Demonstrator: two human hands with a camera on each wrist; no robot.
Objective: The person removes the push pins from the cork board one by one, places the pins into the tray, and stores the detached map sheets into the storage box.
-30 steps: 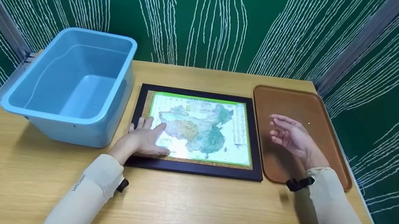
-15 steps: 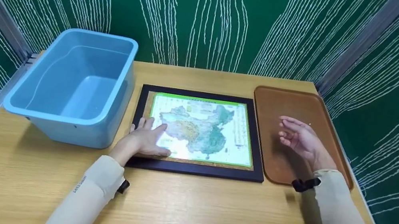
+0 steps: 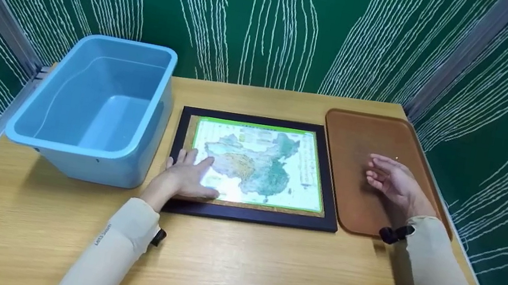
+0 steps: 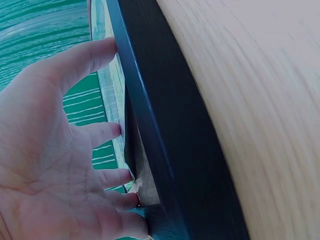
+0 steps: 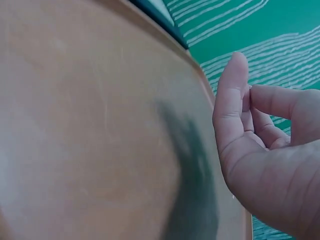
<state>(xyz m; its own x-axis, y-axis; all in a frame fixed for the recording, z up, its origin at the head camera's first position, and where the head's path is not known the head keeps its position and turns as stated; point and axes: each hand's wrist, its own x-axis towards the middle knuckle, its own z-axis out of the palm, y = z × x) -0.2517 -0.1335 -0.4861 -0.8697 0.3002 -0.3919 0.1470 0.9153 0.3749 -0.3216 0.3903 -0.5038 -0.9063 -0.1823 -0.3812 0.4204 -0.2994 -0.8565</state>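
A map sheet with a green border lies on a brown board inside a black frame. My left hand rests on the lower left of the sheet, its fingers spread. Seen from the left wrist, the fingertips touch the sheet and board close to the black frame edge. Over the brown tray hovers my right hand, its fingers loosely bent. In the right wrist view its thumb and a finger come close together; no thing shows between them.
A blue plastic tub stands on the wooden table to the left of the frame. The tray lies along the table's right edge, beside the frame. A tiny white speck shows on the tray. Green walls with white lines surround the table.
My right hand has moved to the right over the tray, away from the frame. The left hand keeps its place on the map sheet.
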